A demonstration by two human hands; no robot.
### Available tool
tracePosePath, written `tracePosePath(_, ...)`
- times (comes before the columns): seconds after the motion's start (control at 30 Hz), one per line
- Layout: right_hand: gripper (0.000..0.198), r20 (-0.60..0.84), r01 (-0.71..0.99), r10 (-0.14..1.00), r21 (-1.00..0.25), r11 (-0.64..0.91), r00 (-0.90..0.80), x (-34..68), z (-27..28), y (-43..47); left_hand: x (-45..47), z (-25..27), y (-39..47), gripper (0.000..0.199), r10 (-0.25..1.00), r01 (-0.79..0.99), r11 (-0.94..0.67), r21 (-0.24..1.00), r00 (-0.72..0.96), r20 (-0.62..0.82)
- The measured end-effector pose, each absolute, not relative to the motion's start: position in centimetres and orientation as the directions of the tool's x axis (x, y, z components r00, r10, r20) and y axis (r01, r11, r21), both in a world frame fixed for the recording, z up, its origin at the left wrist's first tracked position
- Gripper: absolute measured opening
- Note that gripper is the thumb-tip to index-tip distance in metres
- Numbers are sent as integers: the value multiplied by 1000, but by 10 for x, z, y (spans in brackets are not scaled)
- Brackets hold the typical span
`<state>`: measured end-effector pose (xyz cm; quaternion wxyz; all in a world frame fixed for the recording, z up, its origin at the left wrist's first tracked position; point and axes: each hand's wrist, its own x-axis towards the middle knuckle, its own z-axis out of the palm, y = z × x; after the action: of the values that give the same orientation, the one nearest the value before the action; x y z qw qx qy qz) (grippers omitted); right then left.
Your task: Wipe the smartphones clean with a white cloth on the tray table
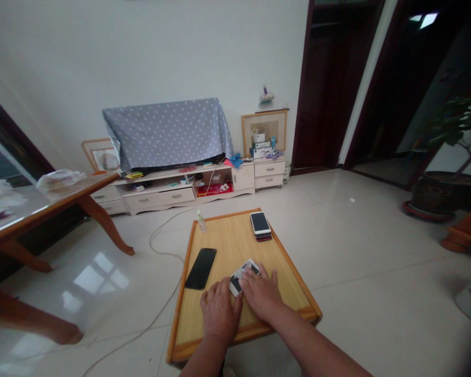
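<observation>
A white-framed smartphone [234, 287] lies at a slant near the front of the small wooden table. My left hand [221, 309] rests at its lower left edge, the fingers and thumb bracketing the near corner. Over the phone's screen lies my right hand [261, 293], fingers bent down onto it. Under those fingertips shows a pale, crumpled wipe-like piece [240, 273], partly hidden. To the left is a larger black smartphone [201, 268], flat and apart from both hands. A stack of smartphones [260, 223], a white one on top, sits at the far right corner.
A small clear bottle [201, 221] stands at the far left corner of the wooden table [223, 230]. A cable [154, 314] runs over the floor to the left, beside a larger table [63, 201]. A low white cabinet [160, 199] lines the wall.
</observation>
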<state>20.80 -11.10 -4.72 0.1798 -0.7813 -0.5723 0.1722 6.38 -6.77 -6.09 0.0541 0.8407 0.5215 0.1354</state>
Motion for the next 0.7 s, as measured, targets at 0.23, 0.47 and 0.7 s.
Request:
tracePosePath(0.23, 56, -59, 840, 961, -474, -266, 271, 200, -52, -112, 61, -66, -65, 45, 892, 856, -451, 252, 421, 166)
tracePosePath(0.47, 56, -73, 852, 982, -487, -190, 177, 197, -49, -113, 62, -67, -63, 47, 896, 851, -443, 280, 420, 143)
tracePosePath(0.7, 56, -98, 854, 939, -393, -341, 330, 208, -53, -104, 60, -71, -62, 51, 893, 848, -450, 281, 420, 162)
